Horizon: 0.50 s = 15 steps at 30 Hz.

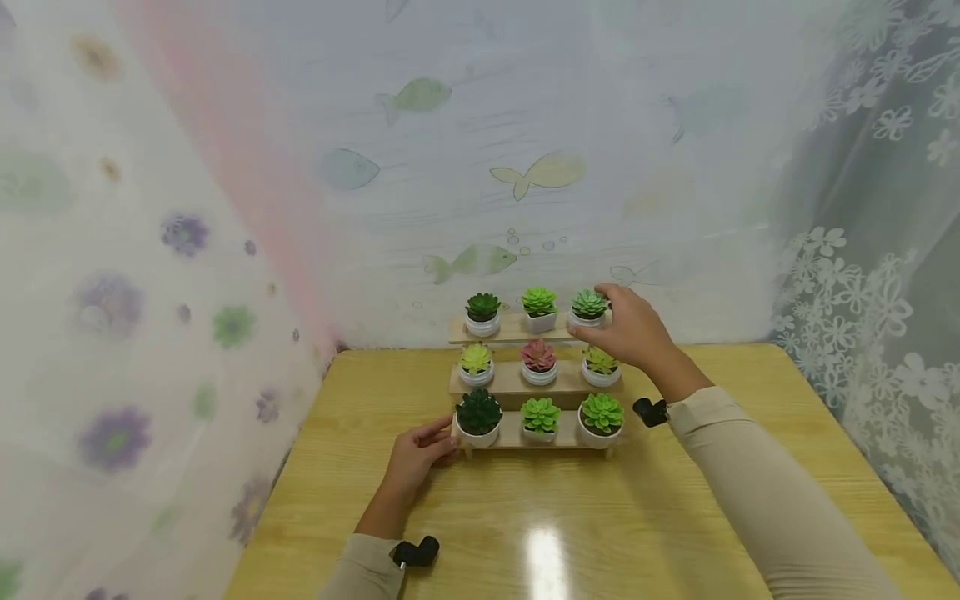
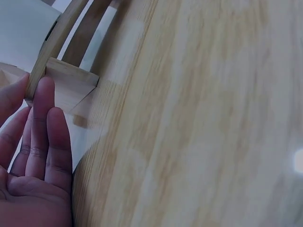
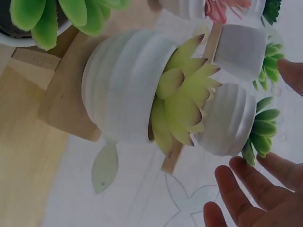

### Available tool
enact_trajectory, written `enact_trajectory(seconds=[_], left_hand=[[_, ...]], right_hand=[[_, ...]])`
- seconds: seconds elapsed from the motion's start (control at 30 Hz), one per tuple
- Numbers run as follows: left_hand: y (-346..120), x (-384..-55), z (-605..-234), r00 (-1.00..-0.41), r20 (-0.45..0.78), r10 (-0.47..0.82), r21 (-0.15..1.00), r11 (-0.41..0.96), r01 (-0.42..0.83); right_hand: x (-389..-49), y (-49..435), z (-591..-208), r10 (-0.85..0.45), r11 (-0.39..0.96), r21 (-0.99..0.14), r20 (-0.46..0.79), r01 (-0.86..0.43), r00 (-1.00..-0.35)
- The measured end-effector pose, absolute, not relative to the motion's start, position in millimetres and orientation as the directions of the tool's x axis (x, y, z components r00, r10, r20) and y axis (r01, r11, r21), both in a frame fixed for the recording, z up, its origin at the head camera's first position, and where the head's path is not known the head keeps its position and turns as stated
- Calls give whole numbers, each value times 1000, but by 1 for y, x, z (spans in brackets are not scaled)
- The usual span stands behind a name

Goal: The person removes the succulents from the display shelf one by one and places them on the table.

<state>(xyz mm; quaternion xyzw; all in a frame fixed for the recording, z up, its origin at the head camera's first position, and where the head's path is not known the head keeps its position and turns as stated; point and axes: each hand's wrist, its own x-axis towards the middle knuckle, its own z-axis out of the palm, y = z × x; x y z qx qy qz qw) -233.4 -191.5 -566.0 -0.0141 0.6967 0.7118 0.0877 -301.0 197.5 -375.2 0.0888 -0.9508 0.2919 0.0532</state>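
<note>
A three-tier wooden plant stand point(image 1: 507, 379) holds several small potted succulents in rows. My left hand point(image 1: 411, 462) is at the front left corner of the lowest tier; in the left wrist view its thumb and fingers pinch the end of the board point(image 2: 57, 42). Beside that hand sits a dark green succulent point(image 1: 478, 412) in a white pot. My right hand point(image 1: 633, 329) reaches round the top tier's right-hand succulent point(image 1: 587, 305). In the right wrist view its thumb and fingers are spread on either side of the leaves point(image 3: 263, 127), fingertips right at them.
Beneath the right hand is a yellow-green succulent point(image 1: 600, 360) on the middle tier, next to a pink one point(image 1: 538, 357). The stand is on a wooden table point(image 1: 360, 392) against a fish-patterned curtain point(image 1: 465, 208). A lacy curtain point(image 1: 847, 283) hangs at the right.
</note>
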Motion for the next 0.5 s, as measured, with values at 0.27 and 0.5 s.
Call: enact_trajectory(seconds=[0.27,0.5], left_hand=[[-192,-238,-564,-986,-143,81,990,8,-143],[-190,-238,-567,-985,-145,94,989,3,-145]], right_hand=[[-310,194,-376,-117,813,-554,142,-177,-983],[-314,194,-379,-77,812,-565,144,-146,-987]])
